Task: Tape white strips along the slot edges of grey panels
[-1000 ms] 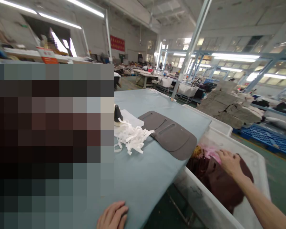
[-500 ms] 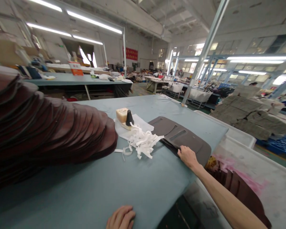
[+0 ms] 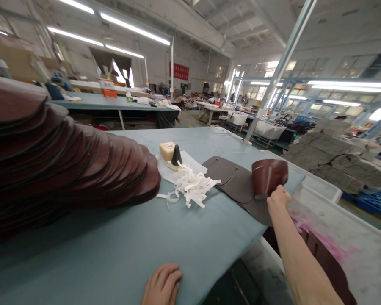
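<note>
My right hand is closed on the edge of a brown leather piece, which curls up off a small stack of grey-brown flat pieces on the blue-grey table. At the table's near edge my left hand rests flat with its fingers together, holding nothing. A tall fanned stack of brown leather pieces fills the left side.
White strips lie beside a tan block and a black cone on white paper. A white bin at the right holds dark pieces and pink plastic. Grey stacks and other tables stand behind.
My right hand left the bin, reached the flat pieces on the table, and has now lifted one piece so that it curls upward. The view turned left.
</note>
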Demonstrator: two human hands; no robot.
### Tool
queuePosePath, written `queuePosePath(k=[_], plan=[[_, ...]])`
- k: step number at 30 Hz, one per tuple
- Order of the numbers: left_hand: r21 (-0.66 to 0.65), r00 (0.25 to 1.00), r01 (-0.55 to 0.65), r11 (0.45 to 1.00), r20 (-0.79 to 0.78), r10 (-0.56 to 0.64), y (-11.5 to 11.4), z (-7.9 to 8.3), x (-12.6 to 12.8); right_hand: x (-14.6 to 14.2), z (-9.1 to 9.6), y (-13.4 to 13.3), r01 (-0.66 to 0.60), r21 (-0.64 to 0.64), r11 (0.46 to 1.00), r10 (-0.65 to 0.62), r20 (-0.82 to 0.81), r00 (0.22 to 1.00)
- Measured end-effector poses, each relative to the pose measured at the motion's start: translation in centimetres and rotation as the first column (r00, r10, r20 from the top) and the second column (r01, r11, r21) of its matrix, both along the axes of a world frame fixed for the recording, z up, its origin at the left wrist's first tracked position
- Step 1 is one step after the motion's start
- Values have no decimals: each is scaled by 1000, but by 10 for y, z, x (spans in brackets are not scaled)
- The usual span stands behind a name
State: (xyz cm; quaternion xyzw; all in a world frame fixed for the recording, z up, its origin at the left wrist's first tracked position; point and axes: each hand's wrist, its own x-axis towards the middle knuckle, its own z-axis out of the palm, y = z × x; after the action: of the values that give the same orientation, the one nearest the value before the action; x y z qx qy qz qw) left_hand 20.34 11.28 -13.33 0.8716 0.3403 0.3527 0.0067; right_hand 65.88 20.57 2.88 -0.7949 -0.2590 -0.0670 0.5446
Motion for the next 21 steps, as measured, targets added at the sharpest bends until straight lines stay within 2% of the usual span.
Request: queuePosePath(k=[3, 5, 6, 7, 9, 10, 11, 13, 14, 16, 17, 18, 19, 20, 21], plan=[[-147, 995, 22, 989, 95, -8, -6, 8, 1, -16, 33, -9, 100, 98, 990, -104, 34, 994], [-359, 979, 49, 932, 204, 27, -10, 21, 3, -45, 45, -26, 47, 130, 990, -60, 102, 993], [-493, 963, 68, 867, 261, 73, -12, 31, 4, -66, 45, -37, -21, 131, 991, 2, 148, 989], [-625, 939, 102, 774, 316, 131, -12, 41, 4, -93, 41, -51, -135, 97, 986, 109, 239, 965], [-818, 859, 234, 526, 427, 283, -9, 64, 1, -158, 22, -81, -363, -25, 931, 352, 314, 882], [-850, 785, 340, 402, 492, 376, -5, 73, -4, -194, 9, -97, -494, -116, 861, 504, 322, 802], [-837, 691, 459, 298, 548, 473, -2, 82, -10, -230, -6, -112, -649, -193, 736, 673, 304, 674], [-729, 499, 662, 171, 600, 626, 4, 94, -31, -294, -33, -140, -885, -229, 405, 904, 244, 351], [-675, 446, 729, 113, 593, 670, 6, 97, -44, -317, -43, -149, -934, -232, 272, 949, 225, 220], [-605, 425, 796, -3, 556, 714, 4, 100, -71, -340, -55, -154, -968, -251, 18, 990, 141, -18], [-604, 433, 796, -27, 537, 724, 2, 101, -84, -340, -58, -149, -961, -270, -59, 992, 93, -87], [-628, 436, 778, -13, 525, 731, -1, 102, -95, -333, -61, -139, -949, -313, -46, 998, 27, -58], [-669, 437, 743, 31, 519, 735, -3, 102, -104, -322, -64, -126, -923, -374, 85, 996, 21, 83], [-716, 441, 692, 91, 519, 732, -4, 102, -111, -309, -67, -112, -856, -438, 274, 961, 86, 264], [-760, 454, 633, 145, 517, 726, -5, 101, -116, -295, -72, -98, -729, -519, 447, 890, 177, 420]])
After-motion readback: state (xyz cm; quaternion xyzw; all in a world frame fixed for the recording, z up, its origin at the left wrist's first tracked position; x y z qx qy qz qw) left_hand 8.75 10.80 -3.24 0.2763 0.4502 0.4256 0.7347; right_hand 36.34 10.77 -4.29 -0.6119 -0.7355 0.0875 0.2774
